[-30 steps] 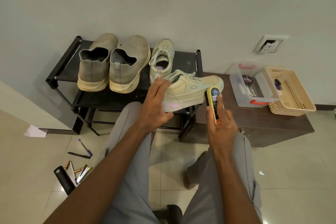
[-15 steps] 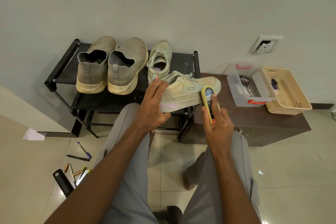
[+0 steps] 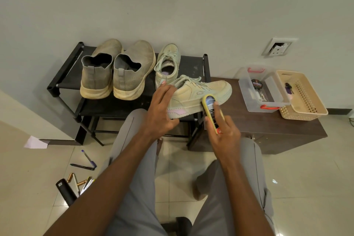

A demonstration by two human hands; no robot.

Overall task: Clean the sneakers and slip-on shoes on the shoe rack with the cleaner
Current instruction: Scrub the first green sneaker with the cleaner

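Bare forearms, no sleeves in view; light grey trousers (image 3: 138, 188) (thin dark side seam each leg).

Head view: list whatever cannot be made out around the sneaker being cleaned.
- Held sneaker: its heel is covered by the left hand; the far side faces away.
- Cleaner: label print too small to read; lower end hidden by the right hand.
- Contact between cleaner and sneaker: its working face is turned away.
- Clear box: small pale contents too small to identify.
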